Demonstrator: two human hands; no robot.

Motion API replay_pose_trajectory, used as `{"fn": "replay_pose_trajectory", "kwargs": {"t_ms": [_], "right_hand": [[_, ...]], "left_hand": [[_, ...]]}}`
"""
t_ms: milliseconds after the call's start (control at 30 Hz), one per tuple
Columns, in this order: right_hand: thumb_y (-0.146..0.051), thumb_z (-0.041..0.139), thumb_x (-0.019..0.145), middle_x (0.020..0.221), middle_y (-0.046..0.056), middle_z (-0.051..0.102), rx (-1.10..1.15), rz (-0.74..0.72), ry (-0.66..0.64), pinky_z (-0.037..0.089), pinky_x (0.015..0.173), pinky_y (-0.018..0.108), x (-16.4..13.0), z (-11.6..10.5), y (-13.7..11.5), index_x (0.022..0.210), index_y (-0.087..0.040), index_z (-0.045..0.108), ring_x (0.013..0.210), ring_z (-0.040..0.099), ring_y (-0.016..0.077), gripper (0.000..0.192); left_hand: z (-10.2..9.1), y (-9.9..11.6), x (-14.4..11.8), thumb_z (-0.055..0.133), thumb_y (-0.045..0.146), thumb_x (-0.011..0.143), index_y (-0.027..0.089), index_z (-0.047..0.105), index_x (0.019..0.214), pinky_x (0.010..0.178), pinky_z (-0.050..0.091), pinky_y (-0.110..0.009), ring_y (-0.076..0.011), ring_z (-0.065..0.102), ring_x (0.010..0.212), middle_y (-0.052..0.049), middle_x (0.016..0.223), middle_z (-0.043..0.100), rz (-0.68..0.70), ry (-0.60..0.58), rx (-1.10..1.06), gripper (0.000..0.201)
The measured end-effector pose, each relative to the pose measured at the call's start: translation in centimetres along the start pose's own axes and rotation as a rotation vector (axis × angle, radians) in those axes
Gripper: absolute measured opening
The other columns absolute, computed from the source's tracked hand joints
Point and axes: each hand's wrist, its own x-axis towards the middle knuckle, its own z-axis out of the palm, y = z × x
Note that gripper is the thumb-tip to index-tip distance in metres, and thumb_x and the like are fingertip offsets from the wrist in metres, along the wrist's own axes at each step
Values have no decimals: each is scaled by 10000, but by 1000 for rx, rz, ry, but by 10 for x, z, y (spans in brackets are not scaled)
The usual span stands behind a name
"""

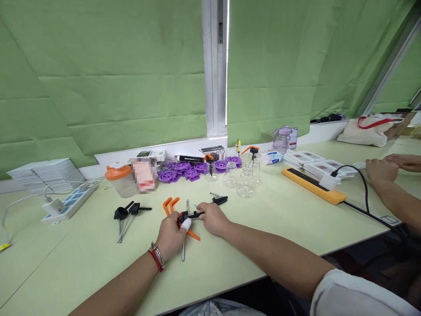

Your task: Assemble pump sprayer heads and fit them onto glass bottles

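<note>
Purple wheels [184, 170], orange levers [169, 204], pale green table [263, 228], yellow power strip [312, 185].

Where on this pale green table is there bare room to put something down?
Bare room lies on the pale green table left of the left hand, and between the right hand and the long orange power strip. The back edge is crowded with purple plastic wheels and clear glass jars.

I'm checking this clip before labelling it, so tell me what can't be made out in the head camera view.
- Black and orange part: both hands cover its middle, so its shape and joints are hidden.
- Blurred patch beside the orange-lidded cup: pixelated, unreadable.
- Black box at the window sill: print too small.
- Co-worker's hands at the right edge: cut off by the frame.
- Left hand, right hand: fingers curled around the part, grip unclear.
</note>
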Motion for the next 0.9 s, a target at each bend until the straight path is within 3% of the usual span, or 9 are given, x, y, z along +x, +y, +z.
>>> {"fn": "replay_pose_trajectory", "kwargs": {"t_ms": [233, 900], "right_hand": [[-69, 541, 759, 825, 41, 648, -34, -11, 6, 345, 627, 216, -3, -2, -4, 1007, -192, 592, 753, 568, 157, 281], [-80, 560, 763, 875, 45, 644, -17, -5, 11, 349, 644, 217, -3, -2, -3, 1028, -198, 569, 812, 573, 161, 290]], "left_hand": [[-1, 2, 1, 492, 405, 792, 196, 476, 716, 488, 320, -262, -153, 450, 519, 2, 568, 492, -11, -5, 24, 223], [-2, 2, 1, 491, 396, 797, 189, 494, 729, 488, 322, -260, -151, 451, 522, -5, 583, 507, -29, -19, 10, 218]]}}
